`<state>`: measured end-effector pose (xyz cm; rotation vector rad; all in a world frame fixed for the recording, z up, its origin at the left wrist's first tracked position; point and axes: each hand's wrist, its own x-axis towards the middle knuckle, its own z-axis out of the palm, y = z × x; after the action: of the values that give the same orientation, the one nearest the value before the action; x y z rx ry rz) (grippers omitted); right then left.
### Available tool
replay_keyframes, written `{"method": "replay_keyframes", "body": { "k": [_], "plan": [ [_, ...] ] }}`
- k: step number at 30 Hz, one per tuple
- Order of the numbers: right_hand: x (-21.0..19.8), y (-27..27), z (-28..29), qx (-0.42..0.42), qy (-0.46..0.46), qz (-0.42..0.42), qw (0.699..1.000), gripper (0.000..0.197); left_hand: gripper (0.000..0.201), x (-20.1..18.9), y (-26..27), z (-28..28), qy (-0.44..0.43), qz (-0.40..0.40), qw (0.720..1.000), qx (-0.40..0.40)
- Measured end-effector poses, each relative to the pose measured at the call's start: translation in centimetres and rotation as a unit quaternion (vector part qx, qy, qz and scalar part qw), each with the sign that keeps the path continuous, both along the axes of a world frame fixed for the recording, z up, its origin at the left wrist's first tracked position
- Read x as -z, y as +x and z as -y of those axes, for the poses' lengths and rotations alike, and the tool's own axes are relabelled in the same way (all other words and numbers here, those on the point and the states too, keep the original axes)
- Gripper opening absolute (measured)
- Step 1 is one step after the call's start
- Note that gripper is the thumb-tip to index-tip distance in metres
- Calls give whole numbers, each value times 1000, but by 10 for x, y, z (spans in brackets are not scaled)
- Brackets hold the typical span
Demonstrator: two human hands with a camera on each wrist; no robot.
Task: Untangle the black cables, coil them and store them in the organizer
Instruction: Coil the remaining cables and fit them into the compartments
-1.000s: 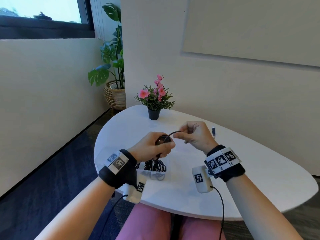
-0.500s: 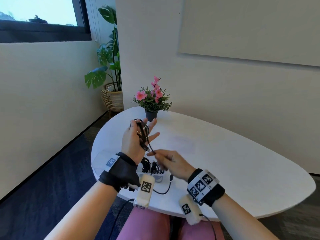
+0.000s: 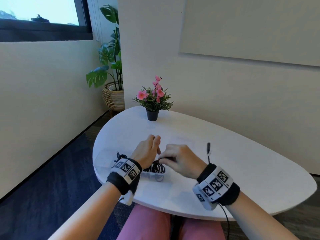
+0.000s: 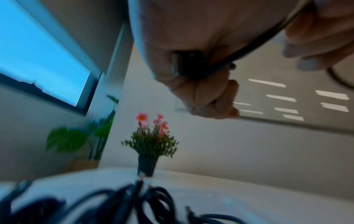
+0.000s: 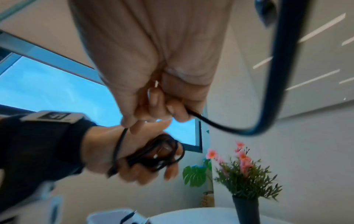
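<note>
The left hand [image 3: 147,152] is gripping a small coil of black cable [image 5: 159,153] wound around its fingers, just above the clear organizer [image 3: 154,174]. The right hand [image 3: 180,159] is pinching the cable's free end, which is looping out toward its plug [image 3: 208,148].

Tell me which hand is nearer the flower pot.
Left. The left hand reaches farther up the table toward the flower pot; the right hand sits nearer the person, off to the pot's right.
</note>
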<state>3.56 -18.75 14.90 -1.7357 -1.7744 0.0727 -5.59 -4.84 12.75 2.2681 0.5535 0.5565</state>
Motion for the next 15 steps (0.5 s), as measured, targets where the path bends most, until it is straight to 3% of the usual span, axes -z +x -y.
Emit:
{"method": "replay_keyframes", "body": {
  "k": [2, 4, 6, 8, 11, 15],
  "plan": [
    [-11, 10, 1, 7, 41, -23, 999, 8, 68, -3, -5, 9, -140, 16, 987, 74],
    [-20, 21, 2, 42, 52, -85, 994, 15, 64, -8, -9, 16, -237, 12, 960, 149],
    [-24, 30, 4, 72, 52, -134, 987, 22, 42, -14, -12, 23, -225, -6, 950, 219],
    [-24, 35, 5, 79, 42, -173, 981, 28, 50, -18, -11, 25, -170, -31, 957, 234],
    [-23, 41, 5, 46, 14, -257, 965, 23, 25, -19, -10, 22, -209, -18, 946, 245],
    [-24, 53, 7, -4, -41, -341, 939, 7, 30, -18, -14, 19, -231, 34, 942, 239]
  ]
}}
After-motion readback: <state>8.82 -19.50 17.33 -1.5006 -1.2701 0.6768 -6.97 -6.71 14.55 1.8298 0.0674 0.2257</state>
